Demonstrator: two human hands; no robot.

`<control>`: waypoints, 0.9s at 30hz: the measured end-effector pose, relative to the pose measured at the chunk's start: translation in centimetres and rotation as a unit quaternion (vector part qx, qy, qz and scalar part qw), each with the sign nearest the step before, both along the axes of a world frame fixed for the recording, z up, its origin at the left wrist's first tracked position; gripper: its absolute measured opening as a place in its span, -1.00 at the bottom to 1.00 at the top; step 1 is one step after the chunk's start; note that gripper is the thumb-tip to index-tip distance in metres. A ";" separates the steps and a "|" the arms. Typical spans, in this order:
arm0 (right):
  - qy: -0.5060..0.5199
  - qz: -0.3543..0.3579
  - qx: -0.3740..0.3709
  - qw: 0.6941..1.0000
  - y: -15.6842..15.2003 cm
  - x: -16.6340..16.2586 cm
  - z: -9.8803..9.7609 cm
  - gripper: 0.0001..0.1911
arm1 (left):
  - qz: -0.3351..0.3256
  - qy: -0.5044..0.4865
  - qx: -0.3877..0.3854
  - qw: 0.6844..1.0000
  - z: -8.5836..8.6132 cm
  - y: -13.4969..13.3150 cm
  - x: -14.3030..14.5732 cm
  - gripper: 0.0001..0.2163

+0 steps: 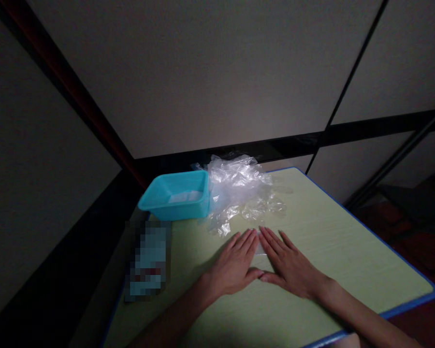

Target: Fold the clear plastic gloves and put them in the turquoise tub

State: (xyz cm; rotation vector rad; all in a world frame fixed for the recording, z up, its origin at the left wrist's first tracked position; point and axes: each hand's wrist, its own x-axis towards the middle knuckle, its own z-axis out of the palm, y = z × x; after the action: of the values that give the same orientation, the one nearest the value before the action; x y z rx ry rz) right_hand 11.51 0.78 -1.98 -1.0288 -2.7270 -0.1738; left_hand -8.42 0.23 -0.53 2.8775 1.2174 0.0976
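My left hand [238, 265] lies palm down on the pale green tabletop, its fingers stretched out and pointing away from me. Beside it my right hand [289, 265] rests flat in the same way, and the two thumbs meet or nearly meet. Between the hands shows part of a small clear plastic piece [260, 248], mostly covered by the fingers. Just beyond the fingertips spreads a loose heap of clear, crinkled plastic bags or gloves [239, 186]; which of these I cannot tell.
A turquoise plastic basin [179, 211] stands at the table's back left, with something whitish inside. Nearer me on the left lies a blurred-out flat item [148, 261]. The table [348, 251] has a blue edge, and a panelled wall [221, 87] rises behind it.
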 end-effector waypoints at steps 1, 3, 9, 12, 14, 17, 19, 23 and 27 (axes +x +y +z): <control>-0.001 0.002 0.000 1.000 0.0 0.0 0.0 -0.15 | 0.001 0.001 0.003 1.000 0.0 0.0 0.0 -0.39; -0.002 0.005 -0.001 1.000 0.0 0.0 0.0 -0.15 | 0.004 0.003 0.008 1.000 0.0 0.0 0.0 -0.39; -0.002 0.003 -0.009 1.000 -0.1 0.1 0.0 -0.16 | -0.001 0.000 0.016 1.000 0.0 -0.1 0.0 -0.40; -0.006 -0.003 -0.012 1.000 -0.1 0.0 -0.1 -0.16 | 0.002 0.000 0.017 1.000 0.1 -0.1 -0.1 -0.40; -0.004 -0.006 -0.011 1.000 0.0 0.0 -0.2 -0.17 | 0.000 0.001 0.010 1.000 0.2 0.0 -0.1 -0.40; 0.004 -0.004 -0.008 1.000 0.0 0.0 -0.3 -0.18 | -0.005 0.008 -0.011 1.000 0.3 0.0 -0.2 -0.40; 0.008 -0.006 -0.004 1.000 -0.1 0.0 -0.3 -0.19 | -0.006 0.009 -0.021 1.000 0.4 0.1 -0.2 -0.39; 0.015 -0.030 0.009 0.999 -0.3 0.3 -0.6 -0.20 | -0.005 0.002 -0.035 0.999 0.7 0.0 -0.3 -0.40; 0.013 -0.051 0.004 0.999 -0.5 1.4 -0.8 -0.20 | -0.006 -0.001 -0.042 0.999 0.6 -0.1 -0.3 -0.41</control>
State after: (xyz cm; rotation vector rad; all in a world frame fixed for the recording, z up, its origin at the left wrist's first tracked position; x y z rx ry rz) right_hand 12.87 0.28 -2.81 -1.1593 -2.6492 -0.1870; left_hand -8.73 0.15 0.11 2.8120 1.1747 0.0495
